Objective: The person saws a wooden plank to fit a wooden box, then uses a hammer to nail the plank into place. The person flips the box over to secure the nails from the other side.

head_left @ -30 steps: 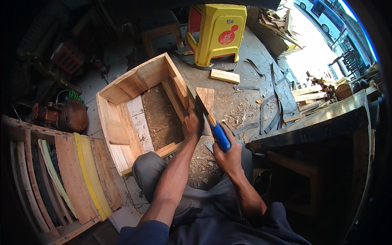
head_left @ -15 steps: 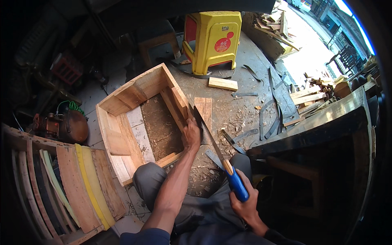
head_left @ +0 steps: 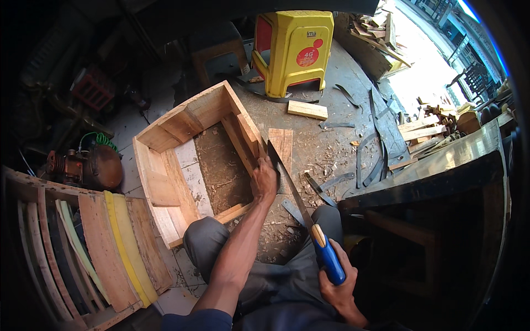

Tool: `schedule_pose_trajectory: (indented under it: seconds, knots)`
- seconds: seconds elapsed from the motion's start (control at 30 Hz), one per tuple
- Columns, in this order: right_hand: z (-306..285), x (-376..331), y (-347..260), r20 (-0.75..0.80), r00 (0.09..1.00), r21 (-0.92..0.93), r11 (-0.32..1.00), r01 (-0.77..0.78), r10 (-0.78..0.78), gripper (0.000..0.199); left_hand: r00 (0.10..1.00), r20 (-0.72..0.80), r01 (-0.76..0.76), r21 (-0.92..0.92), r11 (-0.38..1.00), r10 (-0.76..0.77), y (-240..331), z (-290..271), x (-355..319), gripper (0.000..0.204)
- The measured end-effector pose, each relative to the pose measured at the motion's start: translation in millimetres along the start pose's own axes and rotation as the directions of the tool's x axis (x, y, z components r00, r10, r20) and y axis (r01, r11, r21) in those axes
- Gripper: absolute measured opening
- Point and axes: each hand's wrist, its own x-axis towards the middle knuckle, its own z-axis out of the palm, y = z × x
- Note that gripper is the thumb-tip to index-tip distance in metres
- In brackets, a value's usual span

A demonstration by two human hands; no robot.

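Note:
My right hand (head_left: 339,281) is wrapped round the blue handle of a handsaw (head_left: 330,262). The saw's long blade slants up and left to the right side of an open wooden frame (head_left: 161,190), where it meets the wood close to my other hand. With closed fingers, my left hand (head_left: 265,179) grips the frame's right side, just left of the blade. Exactly where the teeth touch is hidden. The frame lies tilted on the floor, its near end against my left knee.
A yellow stool (head_left: 295,52) stands beyond the frame. Wood offcuts (head_left: 307,110), dark strips (head_left: 371,132) and shavings litter the floor. At right is a dark bench (head_left: 430,165); at left, a rack of boards (head_left: 99,248) and a compressor (head_left: 102,165).
The saw and my right hand have come back a little toward me. My left hand keeps its grip on the frame. The whole view has shifted slightly.

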Motion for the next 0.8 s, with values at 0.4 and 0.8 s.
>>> schedule_pose_trajectory:
  seconds: [0.4,0.8]
  knots:
    - [30.5,56.4,7.0,0.019,0.999,0.027,0.999,0.028,-0.029,0.065,0.999,0.034,0.043,-0.013,0.999,-0.042,-11.8,8.9,13.3,0.039]
    - [49.3,66.4,18.9,-0.006,0.999,0.063,0.997,0.039,-0.038,0.065,0.993,-0.02,-0.114,0.033,0.993,0.115,-1.0,0.1,22.2,0.035]
